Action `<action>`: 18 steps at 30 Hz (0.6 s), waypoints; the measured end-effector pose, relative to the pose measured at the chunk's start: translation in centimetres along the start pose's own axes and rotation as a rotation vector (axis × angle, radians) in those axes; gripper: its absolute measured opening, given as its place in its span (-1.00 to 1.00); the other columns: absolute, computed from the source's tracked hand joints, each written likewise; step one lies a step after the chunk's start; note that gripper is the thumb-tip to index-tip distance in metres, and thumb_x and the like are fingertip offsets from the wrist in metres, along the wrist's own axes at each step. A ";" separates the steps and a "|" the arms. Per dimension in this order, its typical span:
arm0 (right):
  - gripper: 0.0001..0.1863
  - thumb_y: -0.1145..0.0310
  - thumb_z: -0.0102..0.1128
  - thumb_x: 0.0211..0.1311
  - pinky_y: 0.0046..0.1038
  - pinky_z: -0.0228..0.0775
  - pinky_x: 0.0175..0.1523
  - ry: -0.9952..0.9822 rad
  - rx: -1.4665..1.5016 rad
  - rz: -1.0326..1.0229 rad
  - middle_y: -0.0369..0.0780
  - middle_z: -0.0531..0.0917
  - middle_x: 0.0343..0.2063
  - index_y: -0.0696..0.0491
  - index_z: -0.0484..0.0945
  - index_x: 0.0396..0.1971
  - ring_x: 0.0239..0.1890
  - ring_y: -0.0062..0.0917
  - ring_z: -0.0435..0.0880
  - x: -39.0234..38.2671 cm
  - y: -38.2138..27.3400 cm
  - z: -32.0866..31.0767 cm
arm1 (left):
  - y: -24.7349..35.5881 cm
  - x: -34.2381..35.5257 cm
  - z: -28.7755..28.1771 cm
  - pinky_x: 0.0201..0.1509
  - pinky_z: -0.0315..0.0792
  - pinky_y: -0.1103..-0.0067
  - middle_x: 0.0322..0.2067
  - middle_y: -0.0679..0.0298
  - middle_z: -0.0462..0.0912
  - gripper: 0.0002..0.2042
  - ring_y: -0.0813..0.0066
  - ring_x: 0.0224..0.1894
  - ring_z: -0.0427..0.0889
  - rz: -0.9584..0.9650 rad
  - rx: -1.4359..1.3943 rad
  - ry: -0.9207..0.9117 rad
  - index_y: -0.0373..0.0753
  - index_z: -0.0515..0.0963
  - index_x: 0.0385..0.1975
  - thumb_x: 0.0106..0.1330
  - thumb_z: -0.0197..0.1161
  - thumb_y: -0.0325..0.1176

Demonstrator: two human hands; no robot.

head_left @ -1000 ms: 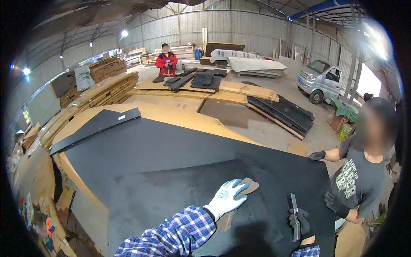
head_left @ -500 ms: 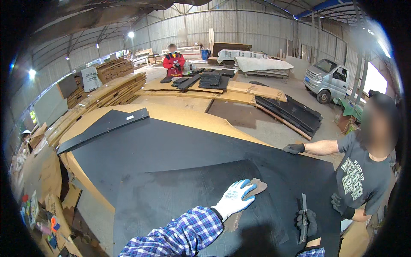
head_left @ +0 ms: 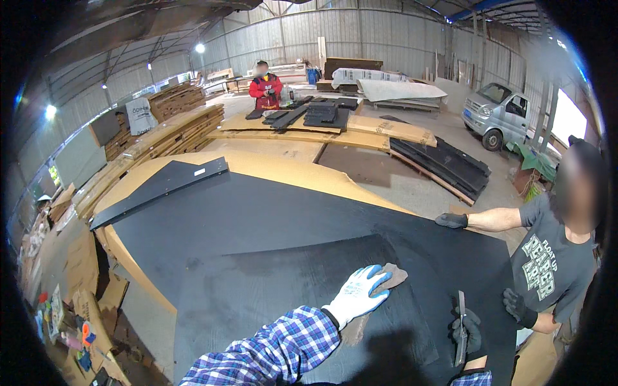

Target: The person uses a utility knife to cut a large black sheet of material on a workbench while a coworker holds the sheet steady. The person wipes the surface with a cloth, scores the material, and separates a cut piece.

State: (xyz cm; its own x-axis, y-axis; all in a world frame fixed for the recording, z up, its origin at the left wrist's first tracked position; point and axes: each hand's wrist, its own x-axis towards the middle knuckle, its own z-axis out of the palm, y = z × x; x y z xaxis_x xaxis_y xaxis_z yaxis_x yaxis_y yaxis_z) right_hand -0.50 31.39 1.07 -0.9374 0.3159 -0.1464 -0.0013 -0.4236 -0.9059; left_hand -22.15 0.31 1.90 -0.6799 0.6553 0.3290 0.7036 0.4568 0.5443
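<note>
My left hand (head_left: 355, 297), in a white glove with blue fingertips, presses a brown-grey rag (head_left: 391, 276) onto a smaller dark panel (head_left: 277, 302). Its fingers are closed over the cloth, and part of the rag shows below the palm. Beneath lies a large black panel (head_left: 257, 212) with a dull surface. Near its right end, my right hand (head_left: 470, 331) in a dark glove grips a long, slim grey knife-like tool (head_left: 461, 325), held upright. The fingers partly hide the tool, so its exact kind is unclear.
At right a co-worker in a grey shirt rests one gloved hand (head_left: 452, 220) on the panel's far edge; the other (head_left: 519, 307) is by its right edge. A black strip (head_left: 161, 193) lies at the far left. Beyond are stacked boards (head_left: 441, 164) and a van (head_left: 496, 116).
The whole view has shifted slightly. Both of my hands keep nearly the same places over the panels, with the rag and the tool still held.
</note>
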 end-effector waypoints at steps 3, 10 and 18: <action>-0.63 0.30 0.12 0.38 -0.61 0.47 -0.53 0.082 0.010 0.009 -0.20 0.67 -0.48 0.14 0.49 0.10 -0.60 -0.58 0.61 -0.1 -0.1 0.6 | -0.2 0.0 0.1 0.42 0.17 0.22 0.31 0.01 0.32 -0.49 -0.04 0.36 0.27 0.010 -0.010 0.007 -0.05 0.43 0.26 0.34 0.21 -0.06; -0.63 0.18 0.07 0.41 -0.65 0.40 -0.57 0.031 -0.083 -0.014 -0.24 0.67 -0.52 0.13 0.53 0.03 -0.64 -0.63 0.60 0.3 -0.2 0.9 | -0.7 0.0 -0.1 0.45 0.12 0.22 0.32 0.01 0.31 -0.50 -0.03 0.37 0.26 0.012 -0.011 -0.004 -0.07 0.42 0.26 0.34 0.17 -0.06; -0.55 0.11 0.13 0.38 -0.61 0.47 -0.45 -0.006 -0.101 -0.025 -0.22 0.67 -0.45 0.15 0.50 0.06 -0.54 -0.61 0.62 0.6 0.3 0.3 | -0.9 0.1 0.1 0.40 0.20 0.24 0.26 0.01 0.39 -0.49 -0.03 0.31 0.33 0.037 0.025 0.043 -0.06 0.44 0.25 0.31 0.24 -0.08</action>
State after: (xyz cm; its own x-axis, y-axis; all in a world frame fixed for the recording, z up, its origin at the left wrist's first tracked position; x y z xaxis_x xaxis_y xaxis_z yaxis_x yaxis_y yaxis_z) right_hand -1.18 31.17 0.83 -0.9394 0.3206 -0.1211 0.0099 -0.3278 -0.9447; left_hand -22.79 0.02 1.36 -0.6611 0.6457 0.3821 0.7331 0.4478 0.5119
